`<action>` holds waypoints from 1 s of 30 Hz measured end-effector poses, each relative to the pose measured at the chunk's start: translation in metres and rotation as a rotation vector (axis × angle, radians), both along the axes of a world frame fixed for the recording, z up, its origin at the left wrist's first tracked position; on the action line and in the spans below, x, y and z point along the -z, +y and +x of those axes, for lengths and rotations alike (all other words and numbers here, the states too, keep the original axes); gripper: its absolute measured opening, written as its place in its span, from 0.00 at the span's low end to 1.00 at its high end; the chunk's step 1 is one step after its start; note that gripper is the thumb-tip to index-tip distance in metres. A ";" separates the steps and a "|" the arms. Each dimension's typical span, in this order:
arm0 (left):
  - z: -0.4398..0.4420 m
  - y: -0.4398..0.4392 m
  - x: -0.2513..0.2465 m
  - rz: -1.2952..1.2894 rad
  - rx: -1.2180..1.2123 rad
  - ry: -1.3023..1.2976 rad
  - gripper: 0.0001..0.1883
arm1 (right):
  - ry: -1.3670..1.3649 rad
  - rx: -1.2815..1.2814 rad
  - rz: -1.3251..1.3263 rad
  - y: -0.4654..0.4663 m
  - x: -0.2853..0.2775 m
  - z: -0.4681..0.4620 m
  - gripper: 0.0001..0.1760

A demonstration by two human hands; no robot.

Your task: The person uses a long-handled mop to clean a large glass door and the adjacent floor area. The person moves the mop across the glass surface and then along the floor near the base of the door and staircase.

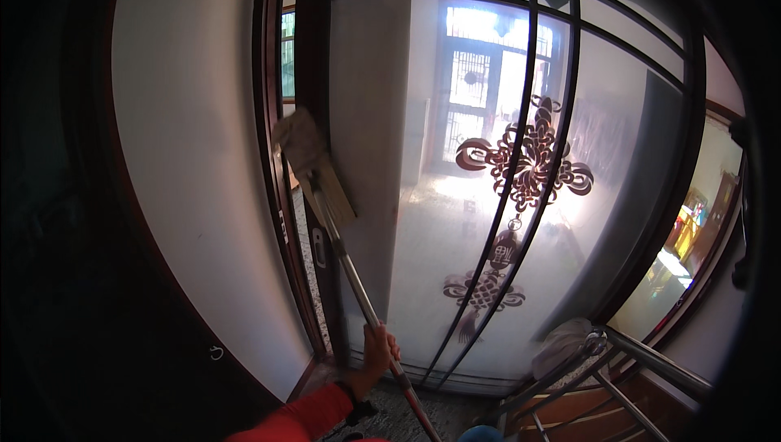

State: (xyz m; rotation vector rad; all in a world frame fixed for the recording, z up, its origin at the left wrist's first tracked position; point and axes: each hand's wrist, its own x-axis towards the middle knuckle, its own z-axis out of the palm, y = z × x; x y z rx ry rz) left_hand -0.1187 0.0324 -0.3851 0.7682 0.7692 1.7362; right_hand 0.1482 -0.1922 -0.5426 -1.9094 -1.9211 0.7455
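My left hand [378, 347], below a red sleeve, grips the metal pole [359, 276] of a flat mop. The pole slants up and to the left from the bottom edge. At its top, the mop head [300, 143], with a beige cloth pad, is raised against the dark frame [314, 64] of a sliding glass door, overlapping the glass edge. Below the mop head, a recessed door handle [319, 247] shows on the frame. The glass panel [366, 106] bears dark knot-shaped decorations [531, 164] and reflects a bright doorway. My right hand is out of view.
On the right, a stainless steel stair railing [659, 356] carries a greyish cloth [558, 347] at its end, beside brown stairs [567, 414]. A blue round object [482, 434] is partly cut off at the bottom. A white wall [189, 106] stands left of the door.
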 end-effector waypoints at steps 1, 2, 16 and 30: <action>0.003 -0.009 0.018 -0.019 -0.006 0.014 0.16 | 0.001 0.013 -0.013 -0.009 0.007 0.004 0.21; 0.007 -0.019 0.033 -0.064 0.007 -0.029 0.16 | 0.000 0.023 -0.024 -0.016 0.011 0.006 0.21; -0.056 0.066 -0.150 0.218 -0.010 0.112 0.14 | 0.046 0.096 0.226 0.063 -0.132 -0.103 0.23; -0.146 0.108 -0.408 0.432 -0.012 0.257 0.17 | 0.345 -0.022 0.411 0.185 -0.268 -0.237 0.23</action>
